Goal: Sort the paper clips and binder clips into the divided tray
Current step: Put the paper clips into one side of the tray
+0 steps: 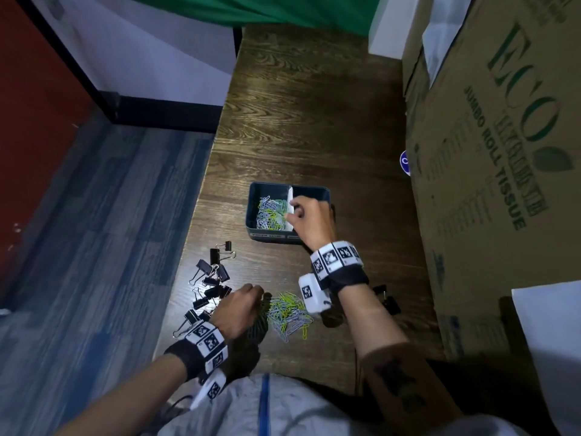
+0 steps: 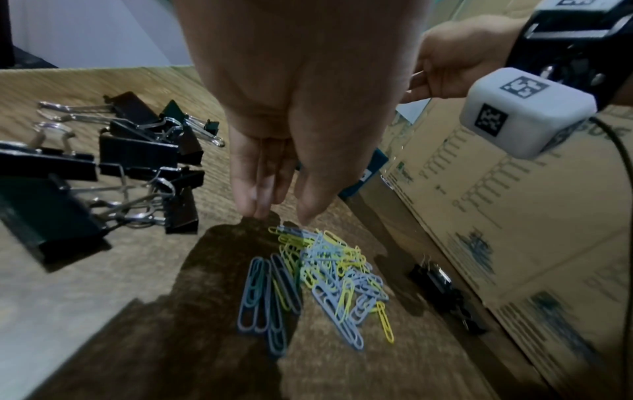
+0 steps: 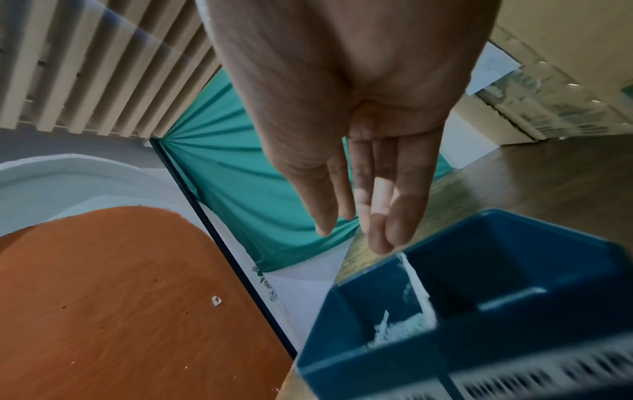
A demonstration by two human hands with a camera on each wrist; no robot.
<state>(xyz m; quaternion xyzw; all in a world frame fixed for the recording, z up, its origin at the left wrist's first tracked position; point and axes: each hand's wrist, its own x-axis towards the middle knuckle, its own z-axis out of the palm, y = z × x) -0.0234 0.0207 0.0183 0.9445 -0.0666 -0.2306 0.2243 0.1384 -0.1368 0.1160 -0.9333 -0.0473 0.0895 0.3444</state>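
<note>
Fingers straight, right hand (image 1: 309, 215) hovers over tray (image 1: 255, 215); left hand (image 1: 240, 309), slack-fingered, touches paper clips (image 1: 290, 313).

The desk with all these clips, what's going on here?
A person is sorting clips into a blue divided tray. The right hand hovers open over the tray, whose left compartment already holds paper clips. The left hand reaches down to the loose paper clip pile. The black binder clips lie unsorted on the desk.

On the dark wood table (image 1: 308, 127), the blue divided plastic tray (image 1: 253, 212) sits farthest back (paper clips in its left compartment); black metal binder clips (image 1: 210, 278) lie front-left, loose pastel paper clips (image 1: 287, 313) front-centre, cardboard box (image 1: 490, 171) right.
</note>
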